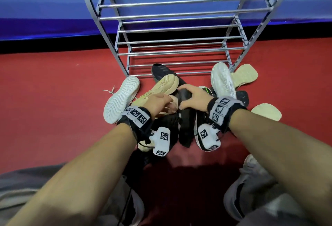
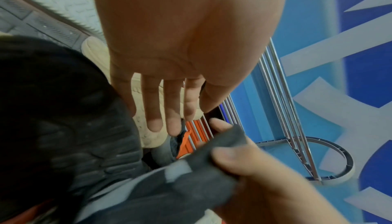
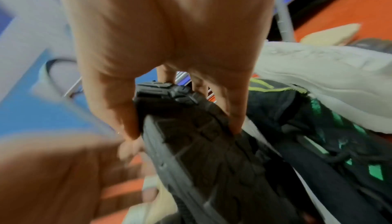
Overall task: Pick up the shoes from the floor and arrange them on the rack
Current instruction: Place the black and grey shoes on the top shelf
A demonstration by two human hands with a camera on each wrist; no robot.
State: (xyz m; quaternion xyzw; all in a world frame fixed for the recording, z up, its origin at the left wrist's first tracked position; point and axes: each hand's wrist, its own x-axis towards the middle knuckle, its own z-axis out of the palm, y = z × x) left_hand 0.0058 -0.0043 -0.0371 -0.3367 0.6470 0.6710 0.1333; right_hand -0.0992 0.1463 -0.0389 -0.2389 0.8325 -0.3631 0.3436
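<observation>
Several shoes lie piled on the red floor in front of a grey metal rack. My right hand grips a black shoe by its sole edge, thumb on one side and fingers curled over the other. To its left my left hand stretches straight fingers over a tan shoe and holds nothing. Whether it touches the tan shoe I cannot tell.
A white shoe lies sole up at the left, another white shoe leans by the rack's right leg. A dark shoe rests at the lowest bars, and a black-and-green shoe lies under my right hand. Two beige insoles lie on the right.
</observation>
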